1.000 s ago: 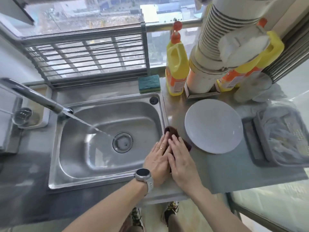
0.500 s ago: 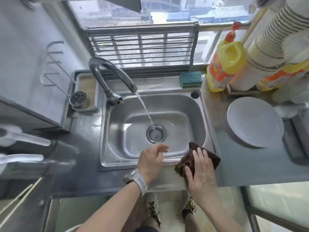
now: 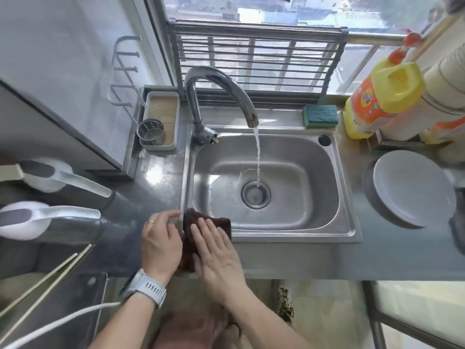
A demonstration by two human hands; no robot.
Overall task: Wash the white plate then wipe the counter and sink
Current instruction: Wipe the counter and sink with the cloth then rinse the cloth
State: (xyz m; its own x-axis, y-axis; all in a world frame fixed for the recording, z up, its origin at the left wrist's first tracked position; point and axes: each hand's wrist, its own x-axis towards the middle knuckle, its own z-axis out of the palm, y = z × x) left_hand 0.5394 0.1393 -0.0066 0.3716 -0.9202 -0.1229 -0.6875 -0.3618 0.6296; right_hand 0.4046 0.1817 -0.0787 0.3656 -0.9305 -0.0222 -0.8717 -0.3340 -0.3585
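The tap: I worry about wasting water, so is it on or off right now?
On. A stream of water falls from the tap spout straight into the sink drain.

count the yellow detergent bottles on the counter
2 in view: one yellow bottle behind the sink's right corner beside the green sponge; a second bottle further right, mostly hidden by a white ribbed pipe. More may be hidden.

1. One view only, from a wide-angle camera worn on the person's head.
2. It looks steeply down and forward over the sink (image 3: 270,187), toward the window behind the faucet (image 3: 221,96).
3. It sits close: both forearms enter from the bottom edge, and straight lines bend near the edges.
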